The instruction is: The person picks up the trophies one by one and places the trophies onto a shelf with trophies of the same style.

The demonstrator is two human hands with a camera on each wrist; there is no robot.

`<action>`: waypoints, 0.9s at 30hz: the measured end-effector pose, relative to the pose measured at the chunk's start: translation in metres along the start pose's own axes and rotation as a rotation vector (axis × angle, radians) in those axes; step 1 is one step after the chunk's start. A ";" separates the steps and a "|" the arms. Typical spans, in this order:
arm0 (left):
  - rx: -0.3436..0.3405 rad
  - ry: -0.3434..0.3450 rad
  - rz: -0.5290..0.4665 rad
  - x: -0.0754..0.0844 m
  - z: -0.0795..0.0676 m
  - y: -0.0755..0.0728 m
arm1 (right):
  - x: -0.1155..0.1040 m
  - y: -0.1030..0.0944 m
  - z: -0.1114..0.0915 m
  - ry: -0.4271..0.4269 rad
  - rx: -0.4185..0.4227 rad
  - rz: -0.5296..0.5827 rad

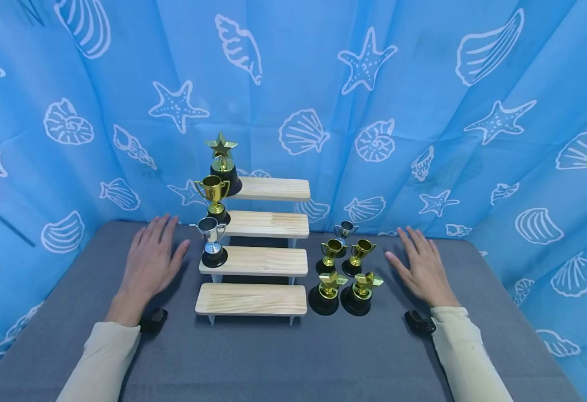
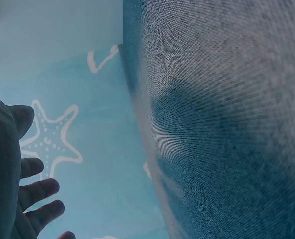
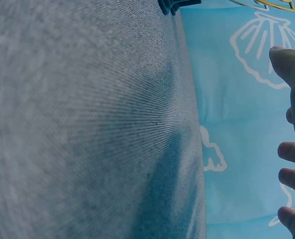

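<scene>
My left hand [image 1: 150,260] lies with fingers extended on the grey table, left of a four-step wooden stand [image 1: 251,300]. At the left ends of its upper three steps stand a gold star trophy [image 1: 222,162] on top, a gold cup trophy [image 1: 215,192] below it, and a silver cup trophy [image 1: 212,237] on the third. Right of the stand are a small silver cup [image 1: 345,230], two gold cups [image 1: 331,251] and two gold star trophies [image 1: 357,296] on black bases. Beyond them my right hand [image 1: 420,267] rests, fingers spread. Both hands hold nothing.
A grey cloth-covered table [image 1: 283,357] reaches back to a blue curtain [image 1: 293,78] with white shells and starfish. The stand's lowest step carries no trophy. Black wrist cameras [image 1: 419,322] are strapped on both wrists.
</scene>
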State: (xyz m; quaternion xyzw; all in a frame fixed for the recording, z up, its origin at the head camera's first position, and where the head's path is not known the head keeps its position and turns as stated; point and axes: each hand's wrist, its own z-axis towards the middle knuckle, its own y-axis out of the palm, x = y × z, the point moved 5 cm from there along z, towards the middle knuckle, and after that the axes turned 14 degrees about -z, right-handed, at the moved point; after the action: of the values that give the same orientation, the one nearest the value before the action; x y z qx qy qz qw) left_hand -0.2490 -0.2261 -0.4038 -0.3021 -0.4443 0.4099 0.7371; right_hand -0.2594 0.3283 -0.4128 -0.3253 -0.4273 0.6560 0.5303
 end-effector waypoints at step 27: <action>-0.104 -0.130 -0.217 0.001 -0.003 0.005 | -0.016 0.015 -0.003 0.162 0.104 0.399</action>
State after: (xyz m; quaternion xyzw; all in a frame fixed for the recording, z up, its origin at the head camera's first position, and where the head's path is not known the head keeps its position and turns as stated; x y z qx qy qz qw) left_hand -0.2481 -0.2234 -0.4085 -0.2627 -0.5419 0.3227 0.7302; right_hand -0.2596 0.3125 -0.4275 -0.4272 -0.2760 0.7409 0.4386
